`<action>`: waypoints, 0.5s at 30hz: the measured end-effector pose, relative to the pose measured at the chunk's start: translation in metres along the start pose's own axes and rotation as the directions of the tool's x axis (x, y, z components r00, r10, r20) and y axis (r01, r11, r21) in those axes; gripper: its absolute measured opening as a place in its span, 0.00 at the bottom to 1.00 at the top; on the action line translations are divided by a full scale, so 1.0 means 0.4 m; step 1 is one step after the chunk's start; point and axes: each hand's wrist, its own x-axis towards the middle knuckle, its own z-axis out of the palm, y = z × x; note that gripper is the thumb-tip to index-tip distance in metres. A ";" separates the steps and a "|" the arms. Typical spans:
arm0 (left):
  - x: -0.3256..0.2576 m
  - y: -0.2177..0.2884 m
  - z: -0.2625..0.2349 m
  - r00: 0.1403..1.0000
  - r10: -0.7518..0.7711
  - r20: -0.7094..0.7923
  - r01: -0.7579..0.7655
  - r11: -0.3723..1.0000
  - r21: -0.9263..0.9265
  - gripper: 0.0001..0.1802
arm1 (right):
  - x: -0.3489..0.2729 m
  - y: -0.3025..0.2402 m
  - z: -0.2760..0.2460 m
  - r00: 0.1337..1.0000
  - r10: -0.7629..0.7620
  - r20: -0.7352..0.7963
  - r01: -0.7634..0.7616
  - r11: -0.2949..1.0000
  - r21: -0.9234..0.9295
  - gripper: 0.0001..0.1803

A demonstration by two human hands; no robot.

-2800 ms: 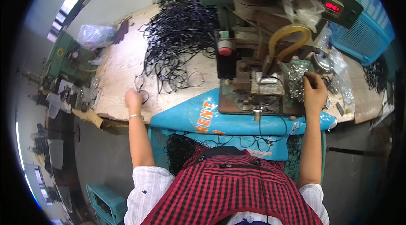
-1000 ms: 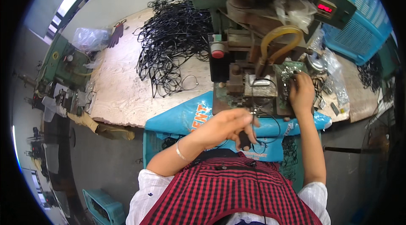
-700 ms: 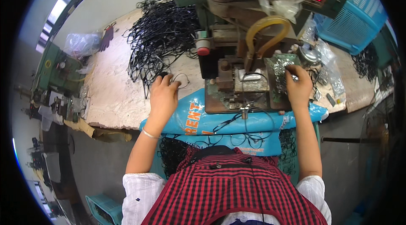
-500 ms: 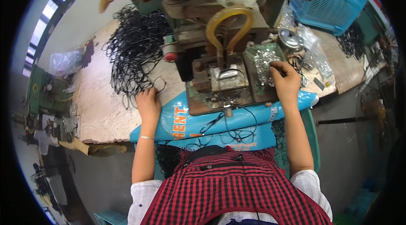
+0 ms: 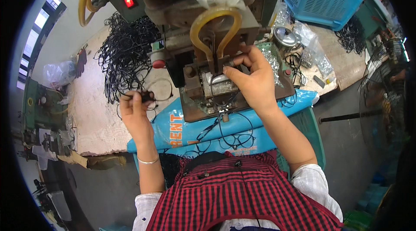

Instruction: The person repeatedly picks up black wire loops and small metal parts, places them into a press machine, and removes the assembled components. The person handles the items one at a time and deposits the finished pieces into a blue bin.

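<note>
Away from the silvery bits (image 5: 274,64), the right hand (image 5: 255,84) has been brought to the press (image 5: 171,7) by the front edge of the worktop (image 5: 95,120), its grip unclear, while black cord (image 5: 147,96) is pinched by the left hand (image 5: 136,111) near the cord pile (image 5: 128,44), likely kept close for easy reach.

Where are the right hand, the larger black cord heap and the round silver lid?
Right hand (image 5: 256,81): head view, middle of the hand.
Larger black cord heap (image 5: 126,49): head view, its middle.
Round silver lid (image 5: 285,37): head view, its top.
</note>
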 end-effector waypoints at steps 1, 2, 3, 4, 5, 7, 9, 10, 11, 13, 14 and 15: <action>0.004 0.045 0.040 0.993 0.101 0.066 -0.093 0.990 -0.109 0.04 | 0.004 -0.004 -0.002 1.000 0.013 -0.026 -0.013 1.000 -0.012 0.27; 0.004 0.094 0.070 0.963 0.231 0.136 -0.202 0.959 -0.198 0.05 | 0.004 -0.008 0.001 1.000 0.026 0.001 -0.026 0.999 0.031 0.30; 0.000 0.147 0.104 0.914 0.342 0.220 -0.274 0.918 -0.288 0.05 | 0.002 -0.014 0.012 1.000 0.012 0.013 -0.012 0.998 0.055 0.30; -0.003 0.185 0.149 0.879 0.417 0.233 -0.352 0.895 -0.273 0.05 | -0.002 -0.017 0.023 1.000 -0.003 0.020 0.001 0.997 0.077 0.30; 0.002 0.206 0.185 0.838 0.487 0.245 -0.429 0.866 -0.257 0.05 | -0.005 -0.021 0.034 0.999 -0.016 0.028 0.013 0.995 0.100 0.30; 0.049 0.203 0.229 0.855 0.445 0.266 -0.402 0.893 -0.203 0.05 | -0.011 -0.025 0.051 1.000 0.001 0.001 -0.001 0.992 0.130 0.30; 0.073 0.214 0.214 0.889 0.373 0.264 -0.305 0.915 -0.265 0.05 | -0.018 -0.039 0.068 0.999 0.008 -0.044 -0.001 0.987 0.159 0.29; 0.065 0.211 0.218 0.882 0.397 0.252 -0.328 0.904 -0.275 0.05 | -0.023 -0.046 0.072 0.997 -0.004 -0.074 0.018 0.982 0.186 0.30; 0.056 0.209 0.220 0.875 0.421 0.239 -0.352 0.892 -0.284 0.05 | -0.033 -0.049 0.064 0.999 -0.030 -0.036 0.035 0.991 0.127 0.31; 0.026 0.187 0.210 0.834 0.485 0.262 -0.418 0.867 -0.272 0.07 | -0.051 -0.059 0.030 0.995 -0.082 0.048 0.082 0.997 0.005 0.33; 0.005 0.176 0.213 0.783 0.543 0.304 -0.495 0.839 -0.226 0.07 | -0.054 -0.067 -0.003 0.989 -0.085 0.123 0.095 0.992 -0.082 0.32; -0.015 0.161 0.220 0.725 0.594 0.348 -0.569 0.802 -0.181 0.07 | -0.054 -0.059 -0.039 0.996 -0.057 0.068 0.068 0.984 -0.162 0.25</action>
